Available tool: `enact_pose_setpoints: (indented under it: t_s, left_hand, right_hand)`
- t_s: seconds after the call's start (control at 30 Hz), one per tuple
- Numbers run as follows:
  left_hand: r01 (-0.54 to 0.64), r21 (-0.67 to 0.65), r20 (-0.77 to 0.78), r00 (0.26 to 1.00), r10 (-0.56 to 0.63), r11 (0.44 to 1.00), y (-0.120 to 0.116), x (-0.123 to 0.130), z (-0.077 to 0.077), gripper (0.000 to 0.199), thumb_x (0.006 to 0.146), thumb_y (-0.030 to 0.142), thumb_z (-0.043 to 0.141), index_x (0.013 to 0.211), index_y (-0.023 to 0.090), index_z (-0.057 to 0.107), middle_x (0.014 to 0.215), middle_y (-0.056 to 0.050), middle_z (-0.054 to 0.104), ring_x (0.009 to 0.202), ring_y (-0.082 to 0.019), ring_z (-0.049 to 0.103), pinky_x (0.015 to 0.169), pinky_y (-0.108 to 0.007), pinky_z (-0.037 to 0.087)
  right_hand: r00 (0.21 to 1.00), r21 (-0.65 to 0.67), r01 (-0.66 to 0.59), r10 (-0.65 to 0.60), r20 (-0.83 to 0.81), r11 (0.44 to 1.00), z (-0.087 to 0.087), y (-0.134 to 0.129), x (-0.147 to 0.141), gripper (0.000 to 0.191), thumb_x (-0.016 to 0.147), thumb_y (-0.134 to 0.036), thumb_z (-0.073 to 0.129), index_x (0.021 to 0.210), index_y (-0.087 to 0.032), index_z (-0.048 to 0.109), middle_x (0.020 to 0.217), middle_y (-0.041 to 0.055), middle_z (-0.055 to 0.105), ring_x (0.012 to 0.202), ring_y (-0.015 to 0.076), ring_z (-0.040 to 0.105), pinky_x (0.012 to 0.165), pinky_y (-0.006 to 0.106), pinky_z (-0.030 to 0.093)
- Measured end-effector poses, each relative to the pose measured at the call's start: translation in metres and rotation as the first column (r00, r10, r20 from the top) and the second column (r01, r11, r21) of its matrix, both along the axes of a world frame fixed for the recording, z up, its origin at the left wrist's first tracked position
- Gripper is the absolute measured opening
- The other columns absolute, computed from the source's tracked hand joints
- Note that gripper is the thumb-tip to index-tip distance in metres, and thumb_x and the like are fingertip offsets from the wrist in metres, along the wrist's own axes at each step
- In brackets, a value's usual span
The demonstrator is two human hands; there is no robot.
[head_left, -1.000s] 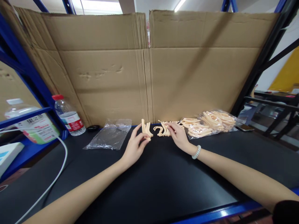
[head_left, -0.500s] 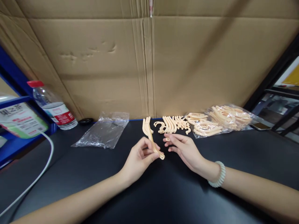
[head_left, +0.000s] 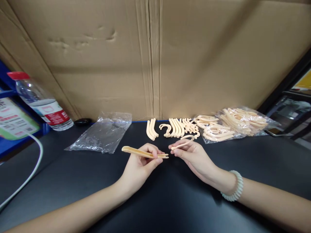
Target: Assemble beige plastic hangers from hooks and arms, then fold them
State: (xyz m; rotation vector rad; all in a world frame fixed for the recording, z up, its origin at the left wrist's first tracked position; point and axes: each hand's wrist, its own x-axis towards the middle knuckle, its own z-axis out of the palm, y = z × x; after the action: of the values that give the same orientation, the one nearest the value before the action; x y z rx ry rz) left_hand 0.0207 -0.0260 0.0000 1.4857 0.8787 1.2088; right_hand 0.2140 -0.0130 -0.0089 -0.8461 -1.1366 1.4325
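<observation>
My left hand (head_left: 142,165) pinches a long beige plastic arm (head_left: 136,152), lying nearly level, its forked end pointing right. A thin curved beige piece (head_left: 186,142) is held between the fingertips of my right hand (head_left: 196,158), its lower end facing the fork. A small gap separates the two pieces. Behind the hands, long curved arms (head_left: 152,129) lie side by side on the black table (head_left: 170,204). To their right are hook pieces (head_left: 166,130), another row of curved arms (head_left: 177,127) and small curled pieces (head_left: 190,125).
Clear bags of beige parts (head_left: 243,120) lie at the back right. An empty-looking clear bag (head_left: 102,132) is at the back left, near a red-capped bottle (head_left: 48,106) and a white cable (head_left: 36,168). Cardboard (head_left: 102,64) stands behind the table.
The long arm in my left hand has turned from steep to nearly level, its fork now pointing right. The curved piece in my right hand now shows above the fingers. The view has shifted slightly.
</observation>
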Motion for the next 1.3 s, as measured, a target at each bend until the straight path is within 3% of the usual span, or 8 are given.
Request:
enact_pose_setpoints:
  t_s: [0.1,0.23,0.4,0.57,0.97,1.3]
  left_hand:
    - [0.007,0.012,0.014,1.0,-0.007,1.0,0.0,-0.0002,-0.0005,0.019,0.075,0.02,0.07,0.068,0.019,0.052,0.078,0.0,0.06,0.085,-0.017,0.065,0.081,-0.03,0.053]
    - [-0.029,0.031,0.002,1.0,0.029,0.999,0.0001,-0.0012,-0.0018,0.019,0.075,0.02,0.071,0.069,0.018,0.053,0.077,0.0,0.06,0.078,-0.016,0.061,0.073,-0.028,0.051]
    - [-0.013,0.038,0.006,1.0,0.013,0.999,-0.0003,-0.0012,-0.0021,0.018,0.075,0.02,0.071,0.068,0.017,0.055,0.075,0.0,0.059,0.074,-0.014,0.06,0.069,-0.026,0.049]
    - [0.01,0.057,-0.003,1.0,-0.01,0.998,-0.0025,0.001,0.0006,0.017,0.076,0.021,0.07,0.068,0.017,0.056,0.076,0.0,0.06,0.072,-0.014,0.061,0.068,-0.027,0.052]
    - [0.031,0.04,-0.063,0.998,-0.028,0.999,-0.0051,0.0002,0.0027,0.014,0.076,0.019,0.069,0.067,0.015,0.059,0.075,-0.002,0.061,0.073,-0.017,0.066,0.068,-0.028,0.052]
    - [0.062,-0.089,-0.035,0.997,-0.065,0.994,-0.0031,0.0014,-0.0003,0.021,0.075,0.024,0.074,0.074,0.017,0.053,0.073,0.002,0.061,0.073,-0.015,0.065,0.068,-0.026,0.05]
  right_hand:
    - [1.0,-0.026,-0.026,0.026,-0.006,0.999,-0.0008,0.0,-0.0008,0.017,0.063,-0.022,0.083,0.077,-0.022,0.073,0.09,0.0009,0.07,0.076,0.0119,0.062,0.078,0.029,0.052]
    - [0.988,-0.073,-0.155,0.153,-0.028,0.985,0.0033,-0.0036,-0.0027,0.013,0.069,-0.026,0.081,0.078,-0.02,0.074,0.092,0.0015,0.067,0.072,0.0098,0.06,0.075,0.028,0.053]
    - [0.972,-0.085,-0.235,0.232,-0.043,0.968,0.0054,-0.0064,-0.0042,0.014,0.075,-0.031,0.078,0.079,-0.019,0.072,0.096,0.0043,0.069,0.086,0.0145,0.065,0.079,0.03,0.055]
    - [0.956,-0.075,-0.292,0.293,-0.008,0.953,0.0044,-0.0057,-0.0033,0.017,0.078,-0.032,0.076,0.084,-0.017,0.07,0.09,0.005,0.071,0.082,0.0153,0.068,0.076,0.03,0.055]
    - [0.968,-0.014,-0.243,0.243,0.062,0.97,0.0052,-0.007,-0.0048,0.021,0.076,-0.033,0.076,0.08,-0.015,0.065,0.075,0.0023,0.068,0.068,0.0124,0.063,0.07,0.029,0.052]
    - [0.977,0.058,-0.172,0.162,0.139,0.983,0.0036,-0.0078,-0.008,0.023,0.075,-0.034,0.077,0.077,-0.016,0.063,0.065,0.0,0.065,0.06,0.0126,0.063,0.061,0.028,0.051]
